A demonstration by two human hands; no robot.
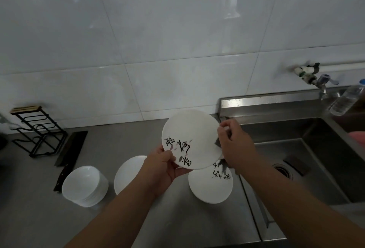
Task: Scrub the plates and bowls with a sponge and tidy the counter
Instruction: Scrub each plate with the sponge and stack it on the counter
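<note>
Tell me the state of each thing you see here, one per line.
Held plate: lifted, tilted, above the counter.
Left hand: grips the held plate's lower rim.
Right hand: holds a grey sponge at its right rim.
Lettered plate: flat on the counter.
Bowls: stacked on the counter.
Cleaver: lying flat.
Faucet: no stream visible.
Bottle: capped, leaning.

Black brush characters, Chinese-looking, stood on lower left of held plate (pixel 194 129); too blurred to read. Similar black characters stood on upper right part of second plate (pixel 207 188) below it, also unreadable.
</note>
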